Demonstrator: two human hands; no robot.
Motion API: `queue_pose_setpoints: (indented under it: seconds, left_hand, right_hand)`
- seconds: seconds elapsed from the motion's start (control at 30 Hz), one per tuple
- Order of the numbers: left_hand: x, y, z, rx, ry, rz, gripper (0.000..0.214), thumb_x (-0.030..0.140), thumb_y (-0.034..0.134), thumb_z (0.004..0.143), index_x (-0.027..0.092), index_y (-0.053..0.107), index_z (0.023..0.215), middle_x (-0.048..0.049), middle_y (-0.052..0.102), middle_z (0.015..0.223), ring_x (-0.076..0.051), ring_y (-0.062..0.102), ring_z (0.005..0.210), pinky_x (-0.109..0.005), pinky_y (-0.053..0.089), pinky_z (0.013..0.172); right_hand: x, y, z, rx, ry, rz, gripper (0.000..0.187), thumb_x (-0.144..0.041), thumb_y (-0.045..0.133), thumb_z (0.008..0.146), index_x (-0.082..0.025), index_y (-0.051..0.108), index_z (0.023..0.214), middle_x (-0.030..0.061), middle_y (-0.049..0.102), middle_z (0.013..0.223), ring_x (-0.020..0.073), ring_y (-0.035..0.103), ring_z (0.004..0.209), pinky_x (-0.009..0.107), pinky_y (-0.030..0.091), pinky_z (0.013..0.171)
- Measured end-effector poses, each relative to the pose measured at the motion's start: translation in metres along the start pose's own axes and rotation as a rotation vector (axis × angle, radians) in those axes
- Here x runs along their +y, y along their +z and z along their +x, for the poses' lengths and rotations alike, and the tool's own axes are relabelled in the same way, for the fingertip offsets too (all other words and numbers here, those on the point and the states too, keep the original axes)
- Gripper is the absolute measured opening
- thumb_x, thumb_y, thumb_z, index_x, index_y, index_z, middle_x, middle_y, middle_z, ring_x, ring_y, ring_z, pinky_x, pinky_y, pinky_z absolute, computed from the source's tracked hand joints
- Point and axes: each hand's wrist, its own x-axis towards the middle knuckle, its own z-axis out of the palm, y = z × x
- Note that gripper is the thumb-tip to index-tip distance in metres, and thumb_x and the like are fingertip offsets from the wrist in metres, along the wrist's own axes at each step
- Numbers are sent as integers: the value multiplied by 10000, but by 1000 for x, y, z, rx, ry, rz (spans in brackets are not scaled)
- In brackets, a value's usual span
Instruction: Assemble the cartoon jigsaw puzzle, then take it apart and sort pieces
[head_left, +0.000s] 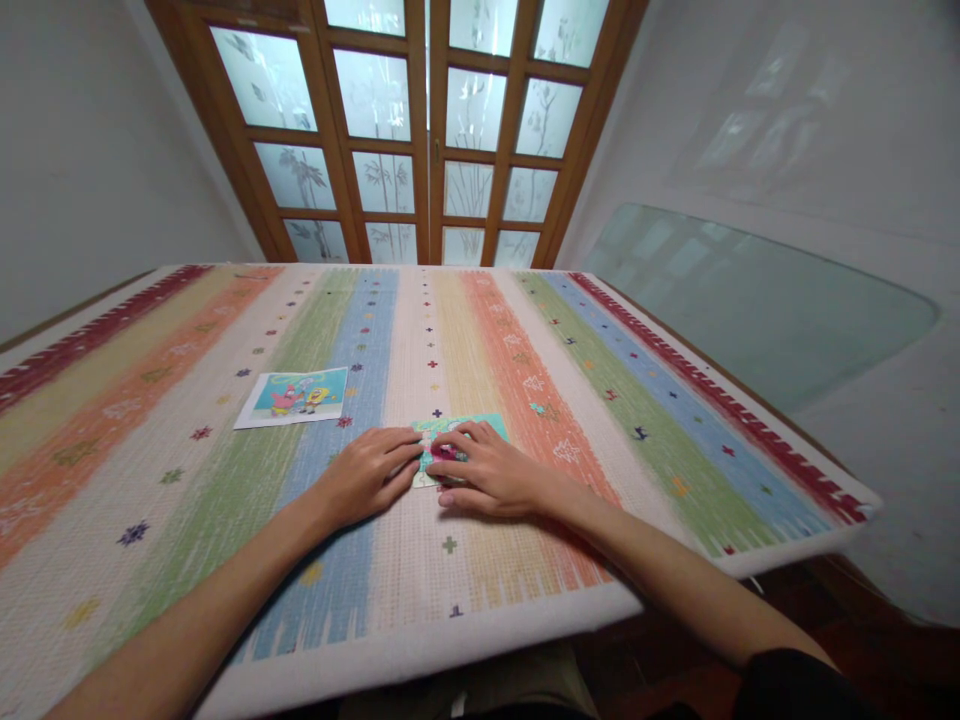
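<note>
A small jigsaw puzzle (492, 423) in teal, green and pink lies on the tablecloth, partly covered by my hands. My left hand (375, 468) rests at its left edge, the fingers bent a little and their tips touching the border. Over the right part of the puzzle lies my right hand (491, 470), palm down with fingers spread. Neither hand visibly grips anything. To the right of the puzzle is a small teal piece (537, 408), apart from it. A printed picture card (300, 396) with a pink and a yellow cartoon figure lies flat to the left.
A striped, patterned tablecloth (210, 480) covers the table, whose near edge runs just in front of my body. Wooden doors with frosted panes (373, 95) stand beyond the far edge. A pale glass panel (750, 300) is on the right by the wall.
</note>
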Motion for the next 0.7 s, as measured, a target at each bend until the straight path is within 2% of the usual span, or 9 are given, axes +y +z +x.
queue_pose_setpoints:
  seconds: [0.1, 0.17, 0.33, 0.43, 0.57, 0.7]
  left_hand:
    - [0, -1, 0, -3, -2, 8, 263, 237, 509, 1022, 154, 701, 1182, -131, 739, 1179, -258, 701, 1083, -456, 591, 927]
    - [1, -2, 1, -9, 2, 14, 271, 240, 503, 1025, 151, 697, 1193, -133, 737, 1184, -258, 700, 1084, -457, 591, 929]
    - [0, -3, 1, -31, 18, 16, 274, 241, 483, 1032, 183, 713, 1170, -115, 734, 1181, -249, 695, 1090, -452, 598, 918]
    - [-1, -2, 0, -27, 9, 19, 275, 236, 483, 1029, 190, 714, 1171, -115, 728, 1184, -248, 690, 1091, -455, 597, 917]
    - [-2, -1, -1, -32, -5, 8, 275, 235, 488, 1024, 192, 715, 1172, -121, 723, 1188, -254, 688, 1082, -463, 596, 909]
    - [-3, -1, -1, -34, 1, 6, 271, 235, 491, 1024, 187, 714, 1171, -124, 721, 1190, -261, 687, 1085, -468, 594, 908]
  right_hand:
    - [7, -5, 1, 22, 19, 12, 431, -526, 461, 1047, -220, 653, 1281, 123, 606, 1324, 281, 490, 1188, 440, 390, 1018]
    - [19, -12, -2, 52, 82, -7, 384, -465, 473, 1052, -212, 656, 1274, 122, 627, 1286, 274, 510, 1142, 434, 399, 996]
    - [71, -40, -28, 79, 292, -175, 249, -324, 517, 1005, -210, 732, 1059, 118, 683, 1074, 280, 548, 1022, 429, 398, 910]
    - [96, -56, -48, 15, 429, -209, 214, -315, 581, 956, -186, 751, 944, 120, 688, 998, 269, 567, 959, 393, 409, 848]
    - [105, -63, -60, -129, 575, -186, 196, -317, 651, 927, -174, 782, 953, 118, 680, 945, 243, 600, 903, 340, 416, 766]
    - [102, -60, -58, -169, 648, -142, 148, -264, 661, 924, -188, 787, 913, 113, 682, 972, 230, 620, 907, 315, 421, 743]
